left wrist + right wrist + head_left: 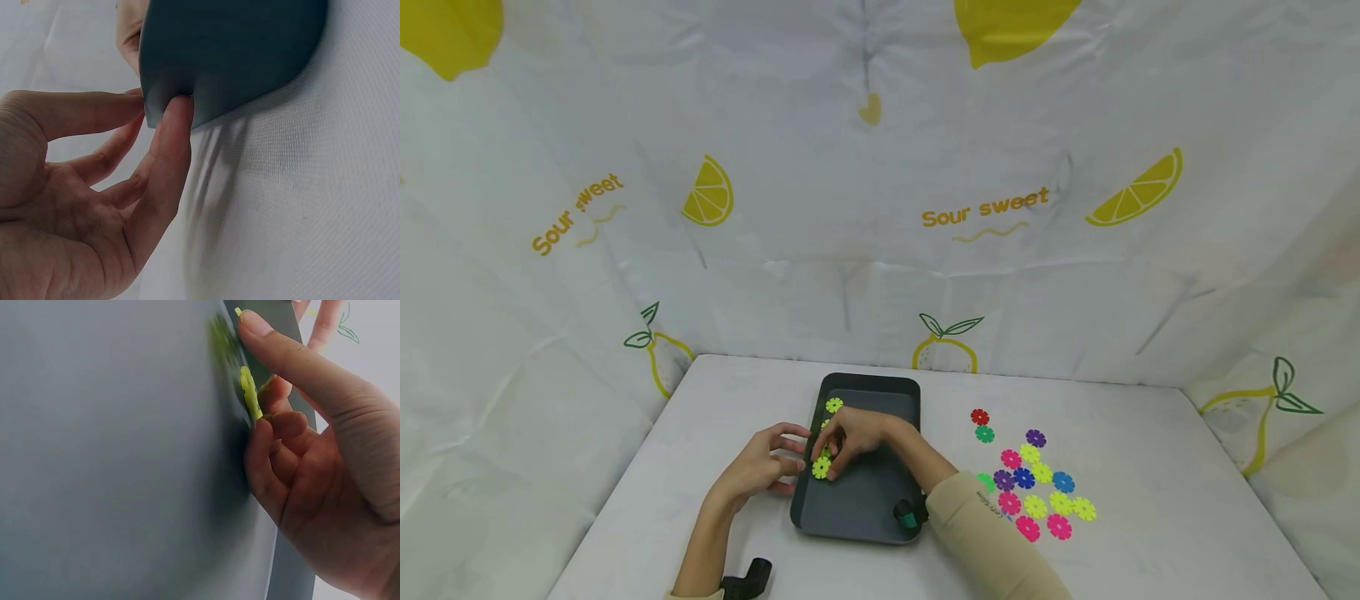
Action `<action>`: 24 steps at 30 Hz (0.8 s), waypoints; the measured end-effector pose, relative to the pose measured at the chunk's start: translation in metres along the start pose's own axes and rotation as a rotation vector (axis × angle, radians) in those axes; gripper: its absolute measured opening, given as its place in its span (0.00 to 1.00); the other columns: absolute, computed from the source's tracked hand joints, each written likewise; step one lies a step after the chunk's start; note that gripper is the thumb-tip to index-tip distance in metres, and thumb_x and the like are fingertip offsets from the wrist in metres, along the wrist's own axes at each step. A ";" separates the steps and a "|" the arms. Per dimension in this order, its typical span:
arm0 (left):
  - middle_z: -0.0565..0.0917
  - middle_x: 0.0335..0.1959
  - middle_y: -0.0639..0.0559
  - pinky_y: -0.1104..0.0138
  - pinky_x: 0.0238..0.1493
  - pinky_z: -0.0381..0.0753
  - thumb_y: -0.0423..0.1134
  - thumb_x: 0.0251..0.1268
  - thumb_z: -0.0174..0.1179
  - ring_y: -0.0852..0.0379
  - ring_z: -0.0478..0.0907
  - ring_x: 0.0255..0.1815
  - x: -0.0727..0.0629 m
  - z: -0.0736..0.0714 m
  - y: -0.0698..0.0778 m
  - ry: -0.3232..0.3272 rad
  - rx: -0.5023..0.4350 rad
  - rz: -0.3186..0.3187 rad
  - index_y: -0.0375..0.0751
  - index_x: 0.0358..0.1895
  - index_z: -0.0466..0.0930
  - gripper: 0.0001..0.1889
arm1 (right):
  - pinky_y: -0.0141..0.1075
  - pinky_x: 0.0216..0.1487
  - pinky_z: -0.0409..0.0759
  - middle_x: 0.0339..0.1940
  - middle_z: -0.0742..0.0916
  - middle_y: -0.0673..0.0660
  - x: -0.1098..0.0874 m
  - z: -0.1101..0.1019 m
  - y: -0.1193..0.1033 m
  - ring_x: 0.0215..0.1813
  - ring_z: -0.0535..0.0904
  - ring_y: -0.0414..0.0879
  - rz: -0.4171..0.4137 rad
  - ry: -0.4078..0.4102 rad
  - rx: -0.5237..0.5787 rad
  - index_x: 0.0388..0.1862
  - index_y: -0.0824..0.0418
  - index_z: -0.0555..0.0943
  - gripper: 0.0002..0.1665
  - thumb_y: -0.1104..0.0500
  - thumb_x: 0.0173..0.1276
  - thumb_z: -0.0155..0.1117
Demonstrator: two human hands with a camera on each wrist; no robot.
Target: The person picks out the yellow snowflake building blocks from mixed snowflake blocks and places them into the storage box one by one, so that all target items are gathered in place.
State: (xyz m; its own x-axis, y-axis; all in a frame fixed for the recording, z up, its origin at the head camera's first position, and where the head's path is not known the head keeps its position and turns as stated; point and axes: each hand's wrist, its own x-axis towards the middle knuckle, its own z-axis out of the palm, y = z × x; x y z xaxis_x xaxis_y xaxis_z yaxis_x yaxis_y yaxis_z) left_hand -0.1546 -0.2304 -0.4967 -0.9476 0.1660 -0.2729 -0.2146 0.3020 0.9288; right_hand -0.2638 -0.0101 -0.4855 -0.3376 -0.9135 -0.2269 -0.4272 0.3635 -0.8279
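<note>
While the left hand (767, 460) pinches the dark tray's (857, 510) left rim, the right hand (859, 432) pinches a yellow flower disc (822, 468) inside; rightward, a beige sleeve (992, 537) partly covers scattered multicoloured flower discs (1024, 477).

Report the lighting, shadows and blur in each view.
Head: soft, fairly even light, the scattered flower pieces distinct; left wrist: dimmer, with soft streaked shadows on the tabletop near the left hand; right wrist: the tray looks hazy, with a dark shadow beside the right hand and a yellow smear too blurred to tell piece from reflection.
</note>
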 end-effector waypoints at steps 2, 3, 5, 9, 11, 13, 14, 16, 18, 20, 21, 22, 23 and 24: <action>0.82 0.59 0.35 0.54 0.38 0.93 0.29 0.67 0.66 0.51 0.87 0.44 0.000 0.000 -0.001 -0.002 0.005 0.008 0.36 0.73 0.73 0.31 | 0.24 0.33 0.71 0.27 0.82 0.44 0.000 0.001 0.000 0.30 0.74 0.31 0.004 0.002 0.002 0.56 0.66 0.90 0.19 0.67 0.65 0.80; 0.82 0.59 0.35 0.54 0.38 0.93 0.29 0.67 0.66 0.51 0.87 0.44 0.000 0.000 -0.001 -0.001 0.008 0.010 0.36 0.73 0.73 0.31 | 0.24 0.33 0.71 0.27 0.82 0.44 0.000 0.001 0.001 0.30 0.74 0.31 0.007 0.003 0.003 0.55 0.66 0.90 0.19 0.67 0.65 0.80; 0.82 0.59 0.35 0.54 0.38 0.94 0.29 0.67 0.66 0.51 0.87 0.44 0.001 0.000 -0.002 0.000 0.012 0.014 0.36 0.73 0.73 0.31 | 0.24 0.33 0.71 0.27 0.82 0.44 0.001 0.002 0.001 0.30 0.74 0.31 0.009 0.008 0.002 0.55 0.66 0.90 0.19 0.67 0.65 0.80; 0.82 0.59 0.34 0.54 0.38 0.94 0.29 0.67 0.66 0.51 0.87 0.44 0.000 0.000 -0.001 -0.003 0.013 0.012 0.36 0.74 0.73 0.31 | 0.24 0.33 0.71 0.27 0.82 0.44 0.001 0.002 0.001 0.30 0.74 0.32 0.012 0.020 -0.007 0.55 0.65 0.91 0.19 0.67 0.65 0.81; 0.82 0.59 0.34 0.55 0.38 0.94 0.29 0.67 0.66 0.51 0.88 0.44 0.000 0.000 -0.001 -0.002 0.012 0.004 0.36 0.73 0.73 0.31 | 0.25 0.33 0.72 0.27 0.83 0.44 0.001 0.003 0.001 0.30 0.74 0.32 0.017 0.027 -0.008 0.54 0.65 0.91 0.19 0.67 0.64 0.81; 0.82 0.59 0.34 0.55 0.38 0.94 0.29 0.67 0.66 0.51 0.88 0.44 0.000 -0.001 0.000 0.000 0.010 -0.001 0.37 0.73 0.74 0.30 | 0.25 0.33 0.72 0.27 0.85 0.45 0.001 0.003 0.000 0.30 0.76 0.32 0.025 0.032 -0.002 0.54 0.64 0.91 0.18 0.67 0.64 0.81; 0.82 0.59 0.34 0.56 0.38 0.93 0.29 0.67 0.66 0.50 0.88 0.45 0.000 -0.001 0.000 0.000 0.010 -0.001 0.37 0.73 0.74 0.30 | 0.25 0.34 0.73 0.27 0.86 0.46 0.001 0.004 0.000 0.30 0.76 0.32 0.029 0.035 0.005 0.53 0.64 0.91 0.18 0.67 0.64 0.81; 0.82 0.59 0.34 0.56 0.38 0.93 0.29 0.67 0.66 0.50 0.88 0.45 0.000 -0.001 0.000 -0.001 0.009 -0.002 0.37 0.73 0.74 0.30 | 0.25 0.35 0.74 0.28 0.89 0.49 0.001 0.004 0.001 0.31 0.79 0.33 0.034 0.042 0.018 0.53 0.64 0.91 0.18 0.67 0.64 0.81; 0.82 0.59 0.34 0.56 0.38 0.93 0.28 0.66 0.66 0.50 0.88 0.45 0.001 -0.001 0.000 -0.002 0.009 -0.002 0.37 0.73 0.74 0.30 | 0.24 0.37 0.76 0.30 0.91 0.54 0.001 0.005 0.001 0.32 0.81 0.33 0.037 0.049 0.032 0.53 0.65 0.91 0.18 0.68 0.64 0.81; 0.82 0.59 0.34 0.55 0.38 0.93 0.28 0.66 0.66 0.51 0.87 0.44 0.000 -0.001 0.000 -0.004 0.008 0.001 0.37 0.73 0.74 0.31 | 0.24 0.38 0.77 0.32 0.93 0.59 0.001 0.005 0.001 0.33 0.83 0.33 0.037 0.057 0.041 0.52 0.66 0.90 0.18 0.69 0.64 0.80; 0.82 0.60 0.35 0.55 0.38 0.93 0.28 0.66 0.66 0.51 0.87 0.44 0.000 -0.001 0.000 -0.006 0.008 0.003 0.37 0.73 0.73 0.31 | 0.24 0.39 0.78 0.34 0.93 0.61 0.001 0.006 0.002 0.33 0.84 0.33 0.036 0.060 0.046 0.53 0.66 0.90 0.18 0.69 0.64 0.80; 0.82 0.60 0.35 0.55 0.38 0.93 0.29 0.67 0.66 0.51 0.87 0.44 0.000 0.000 0.000 -0.008 0.008 0.005 0.37 0.74 0.73 0.31 | 0.24 0.39 0.78 0.35 0.94 0.63 0.001 0.006 0.002 0.34 0.84 0.33 0.037 0.061 0.049 0.53 0.66 0.90 0.17 0.69 0.64 0.80; 0.82 0.60 0.34 0.55 0.38 0.93 0.28 0.67 0.66 0.51 0.87 0.43 0.000 0.000 -0.001 -0.008 0.009 0.009 0.37 0.74 0.73 0.31 | 0.24 0.39 0.78 0.35 0.94 0.64 0.001 0.006 0.002 0.34 0.84 0.33 0.039 0.061 0.056 0.53 0.67 0.90 0.17 0.69 0.64 0.80; 0.82 0.60 0.34 0.55 0.38 0.93 0.28 0.67 0.66 0.51 0.87 0.43 0.000 0.000 0.000 -0.009 0.009 0.012 0.36 0.74 0.73 0.31 | 0.24 0.39 0.78 0.36 0.94 0.65 0.001 0.006 0.002 0.34 0.84 0.33 0.039 0.060 0.061 0.53 0.67 0.90 0.17 0.70 0.65 0.79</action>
State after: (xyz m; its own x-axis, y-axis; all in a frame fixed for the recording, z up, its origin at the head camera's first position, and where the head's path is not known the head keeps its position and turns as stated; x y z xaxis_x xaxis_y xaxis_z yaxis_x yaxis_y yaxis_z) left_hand -0.1546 -0.2308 -0.4971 -0.9479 0.1779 -0.2644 -0.2013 0.3088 0.9296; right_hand -0.2603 -0.0113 -0.4902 -0.4035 -0.8857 -0.2297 -0.3613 0.3849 -0.8493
